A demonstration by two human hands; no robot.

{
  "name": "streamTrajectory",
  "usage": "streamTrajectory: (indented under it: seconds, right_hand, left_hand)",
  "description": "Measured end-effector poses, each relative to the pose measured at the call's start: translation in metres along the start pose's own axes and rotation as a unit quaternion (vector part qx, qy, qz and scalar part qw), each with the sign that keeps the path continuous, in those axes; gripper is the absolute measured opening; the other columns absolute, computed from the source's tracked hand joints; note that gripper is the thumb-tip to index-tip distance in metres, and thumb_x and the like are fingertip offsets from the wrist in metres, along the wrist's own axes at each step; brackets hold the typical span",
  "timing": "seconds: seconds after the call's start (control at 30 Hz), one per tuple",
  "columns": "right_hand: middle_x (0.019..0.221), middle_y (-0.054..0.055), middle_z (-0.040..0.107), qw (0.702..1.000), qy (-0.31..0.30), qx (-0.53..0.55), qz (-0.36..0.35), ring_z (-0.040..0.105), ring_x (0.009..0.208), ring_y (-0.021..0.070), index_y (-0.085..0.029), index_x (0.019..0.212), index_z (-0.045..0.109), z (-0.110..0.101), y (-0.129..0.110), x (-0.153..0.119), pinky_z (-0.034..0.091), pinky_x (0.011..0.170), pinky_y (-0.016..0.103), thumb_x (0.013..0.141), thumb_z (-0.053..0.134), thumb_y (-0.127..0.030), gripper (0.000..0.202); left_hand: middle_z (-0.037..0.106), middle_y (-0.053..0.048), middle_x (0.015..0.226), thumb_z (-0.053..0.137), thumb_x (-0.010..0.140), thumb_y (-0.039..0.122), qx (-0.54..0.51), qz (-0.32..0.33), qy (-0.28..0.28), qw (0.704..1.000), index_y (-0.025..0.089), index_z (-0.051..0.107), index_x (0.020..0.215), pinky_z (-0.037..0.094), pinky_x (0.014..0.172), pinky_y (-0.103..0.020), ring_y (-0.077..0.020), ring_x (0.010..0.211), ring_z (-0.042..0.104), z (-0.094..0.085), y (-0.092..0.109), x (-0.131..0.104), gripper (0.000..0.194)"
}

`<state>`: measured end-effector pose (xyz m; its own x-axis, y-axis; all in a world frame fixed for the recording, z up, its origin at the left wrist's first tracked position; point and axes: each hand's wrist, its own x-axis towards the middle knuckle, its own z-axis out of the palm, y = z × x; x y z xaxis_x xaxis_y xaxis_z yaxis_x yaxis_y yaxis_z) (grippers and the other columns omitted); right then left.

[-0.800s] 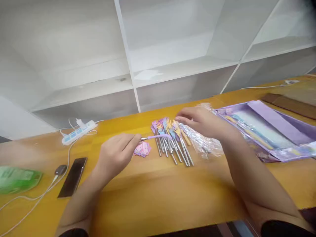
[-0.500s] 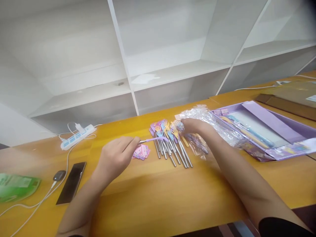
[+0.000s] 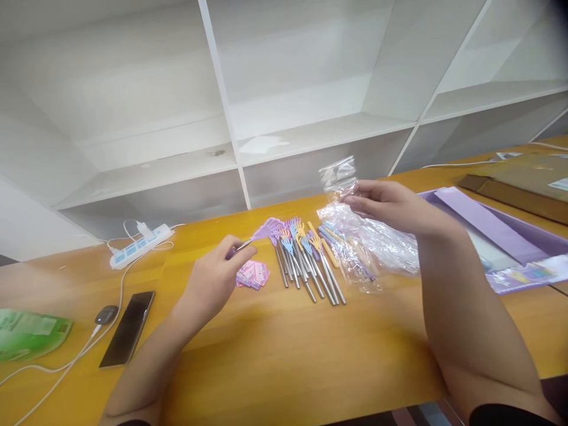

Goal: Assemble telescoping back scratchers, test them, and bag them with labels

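My left hand [image 3: 213, 275] is closed around the metal handle of a back scratcher with a purple claw head [image 3: 267, 228], tilted up to the right. Between thumb and fingers, my right hand [image 3: 390, 204] pinches a clear plastic bag [image 3: 338, 177], raised above the table. Between the hands lies a pile of back scratchers [image 3: 306, 260] with metal handles and purple, blue and yellow heads. Small pink printed cards [image 3: 252, 274] are stacked by my left hand. Clear plastic bags [image 3: 390, 245] spread under my right hand, beside blue and yellow sticks [image 3: 335, 239] in clear wrapping.
A purple box [image 3: 523, 236] stands at the right, with a brown cardboard box [image 3: 519, 189] behind. At the left are a power strip [image 3: 142, 245], a phone [image 3: 128, 329], a black charging case [image 3: 107, 315], cables and a green pouch [image 3: 33, 334]. White shelves [image 3: 302, 133] rise behind.
My right hand has lifted a clear bag up from the heap of bags. The purple back scratcher in my left hand has turned, its head now higher and facing up.
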<state>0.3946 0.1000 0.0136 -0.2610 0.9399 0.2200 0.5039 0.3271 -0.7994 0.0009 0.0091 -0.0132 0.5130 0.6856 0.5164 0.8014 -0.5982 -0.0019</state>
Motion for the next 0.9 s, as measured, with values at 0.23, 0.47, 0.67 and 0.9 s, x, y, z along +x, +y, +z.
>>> streamTrajectory:
  seconds: [0.23, 0.47, 0.67, 0.9]
  right_hand:
    - [0.059, -0.009, 0.049, 0.942, -0.006, 0.329, -0.061, 0.038, 0.037, 0.0049, -0.024, 0.101, 0.068, 0.075, -0.041, -0.009, 0.029, 0.037, 0.023, 0.093, 0.078, -0.059, 0.037]
    - [0.073, -0.004, 0.065, 0.877, 0.022, 0.475, -0.077, 0.057, 0.048, 0.0097, -0.024, 0.104, 0.066, 0.115, -0.041, 0.001, 0.043, 0.042, 0.024, 0.092, 0.077, -0.060, 0.040]
    - [0.093, 0.001, 0.068, 0.888, 0.014, 0.457, -0.051, 0.063, 0.075, 0.0117, -0.023, 0.109, 0.073, 0.139, -0.029, 0.006, 0.051, 0.066, 0.026, 0.089, 0.079, -0.062, 0.043]
    - [0.095, 0.005, 0.072, 0.919, -0.051, 0.391, -0.002, 0.066, 0.091, 0.0195, -0.021, 0.086, 0.068, 0.171, -0.033, -0.002, 0.055, 0.089, 0.037, 0.087, 0.075, -0.070, 0.050]
  left_hand:
    - [0.063, -0.010, 0.124, 0.053, 0.107, 0.056, -0.343, -0.095, -0.192, 0.915, 0.026, 0.066, 0.138, 0.052, 0.091, -0.036, -0.0241, 0.107, 0.063, 0.017, 0.017, 0.012, 0.045]
    - [0.066, -0.007, 0.102, 0.065, 0.101, 0.055, -0.506, -0.162, -0.234, 0.814, 0.021, 0.081, 0.101, 0.052, 0.061, -0.024, -0.0150, 0.079, 0.061, 0.035, 0.032, 0.013, 0.038]
    - [0.064, -0.007, 0.103, 0.073, 0.092, 0.064, -0.540, -0.271, -0.167, 0.779, 0.018, 0.076, 0.095, 0.033, 0.033, -0.016, -0.0111, 0.065, 0.058, 0.040, 0.025, 0.010, 0.047]
    - [0.065, -0.011, 0.113, 0.077, 0.093, 0.053, -0.559, -0.222, -0.113, 0.791, 0.019, 0.080, 0.089, 0.052, 0.055, -0.021, -0.0210, 0.095, 0.069, 0.045, 0.029, 0.013, 0.034]
